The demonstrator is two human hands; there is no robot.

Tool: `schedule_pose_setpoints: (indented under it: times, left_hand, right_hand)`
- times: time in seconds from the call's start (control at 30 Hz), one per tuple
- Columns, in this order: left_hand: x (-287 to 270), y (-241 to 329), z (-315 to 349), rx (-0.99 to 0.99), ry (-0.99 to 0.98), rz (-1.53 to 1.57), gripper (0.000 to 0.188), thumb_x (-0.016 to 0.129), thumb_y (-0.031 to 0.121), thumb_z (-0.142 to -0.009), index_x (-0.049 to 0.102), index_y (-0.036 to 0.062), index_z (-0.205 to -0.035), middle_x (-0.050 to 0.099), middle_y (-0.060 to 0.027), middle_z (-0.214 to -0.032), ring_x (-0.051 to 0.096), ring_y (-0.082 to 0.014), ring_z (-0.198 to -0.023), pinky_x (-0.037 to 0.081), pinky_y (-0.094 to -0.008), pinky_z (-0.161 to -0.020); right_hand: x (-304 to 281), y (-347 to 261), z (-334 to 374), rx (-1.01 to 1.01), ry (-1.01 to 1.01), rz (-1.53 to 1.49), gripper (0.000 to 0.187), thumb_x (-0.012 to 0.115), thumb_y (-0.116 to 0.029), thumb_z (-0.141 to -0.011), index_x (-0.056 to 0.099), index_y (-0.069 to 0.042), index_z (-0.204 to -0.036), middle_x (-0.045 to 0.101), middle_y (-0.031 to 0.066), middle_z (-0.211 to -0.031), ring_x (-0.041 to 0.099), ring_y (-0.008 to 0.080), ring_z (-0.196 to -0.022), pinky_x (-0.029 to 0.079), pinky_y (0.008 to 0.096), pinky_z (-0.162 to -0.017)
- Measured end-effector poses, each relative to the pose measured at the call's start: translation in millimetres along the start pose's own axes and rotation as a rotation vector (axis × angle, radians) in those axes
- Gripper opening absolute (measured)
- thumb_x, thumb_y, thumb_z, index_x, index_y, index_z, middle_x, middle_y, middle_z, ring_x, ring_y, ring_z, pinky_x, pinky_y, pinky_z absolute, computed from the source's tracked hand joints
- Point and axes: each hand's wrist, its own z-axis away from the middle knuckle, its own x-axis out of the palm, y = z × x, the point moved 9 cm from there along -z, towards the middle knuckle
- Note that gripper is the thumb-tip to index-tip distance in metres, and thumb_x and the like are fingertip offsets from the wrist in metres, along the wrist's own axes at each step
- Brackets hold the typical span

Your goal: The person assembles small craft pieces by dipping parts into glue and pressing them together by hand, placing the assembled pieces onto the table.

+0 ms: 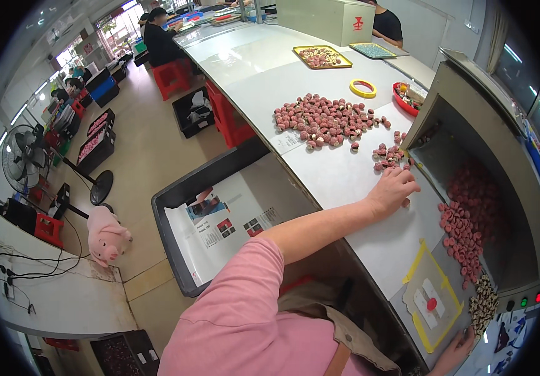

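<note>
A: Where is the left hand [392, 191]?

B: Flat on the long white workbench [345, 175] near its right edge, fingers spread and gripping nothing, fingertips touching the small cluster of pink, rounded, bead-like pieces [389, 155].

A: And the big heap of the same pink pieces [326, 119]?

B: Farther up the bench, beyond the cluster, well apart from the hand.

A: The right hand [455, 352]?

B: Low at the bench's near corner, beside the yellow-framed pad with a red button [431, 304]; its grip I cannot tell. The left is far nearer the pieces.
</note>
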Motion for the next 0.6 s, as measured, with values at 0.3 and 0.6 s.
schedule_pose_setpoints:
  times: [0.3, 0.6]
  left_hand:
    - [2, -22, -10, -0.225, -0.034, 0.169, 0.036, 0.055, -0.011, -0.07, 0.065, 0.0089, -0.098, 0.057, -0.0092, -0.102, 0.051, -0.0287, -0.102, 0.042, -0.0373, -0.091]
    - [-11, -16, -16, -0.209, 0.106, 0.112, 0.029, 0.056, -0.009, -0.07, 0.065, 0.0063, -0.093, 0.059, -0.0105, -0.096, 0.054, -0.0296, -0.094, 0.044, -0.0381, -0.085]
  right_hand:
    - [19, 29, -6, 0.122, -0.092, -0.11, 0.035, 0.063, -0.022, -0.088, 0.06, 0.006, -0.109, 0.064, 0.0258, -0.102, 0.063, 0.0369, -0.087, 0.051, 0.0402, -0.076]
    - [21, 25, -17, 0.128, -0.178, -0.095, 0.037, 0.064, -0.023, -0.088, 0.06, 0.007, -0.11, 0.064, 0.0261, -0.097, 0.063, 0.0383, -0.082, 0.052, 0.0415, -0.071]
